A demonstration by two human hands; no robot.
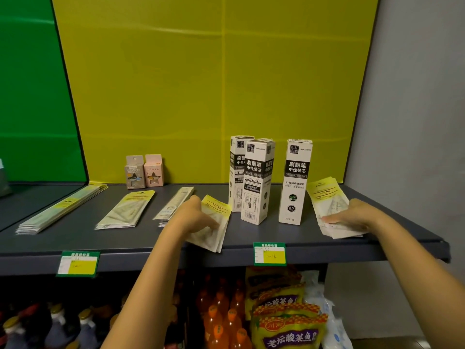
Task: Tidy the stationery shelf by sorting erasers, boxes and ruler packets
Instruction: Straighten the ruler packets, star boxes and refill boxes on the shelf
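Observation:
My left hand [195, 217] holds a small stack of yellow-topped ruler packets [219, 230] at the front edge of the dark shelf [251, 235], fingers lying across them. My right hand [352, 215] rests flat on another stack of the same packets [324, 195] at the right end. Between the hands stand three tall white refill boxes [256, 182], two close together and one apart [295, 182]. At the back left, side by side, are two small eraser boxes, grey [135, 172] and pink [154, 170].
Further left on the shelf lie a flat packet stack [125, 210], a narrow ruler packet [176, 201] and a pile of long rulers [63, 210]. Price tags [269, 254] hang on the shelf lip. Bottles [221, 318] and sauce pouches [284, 323] fill the shelf below.

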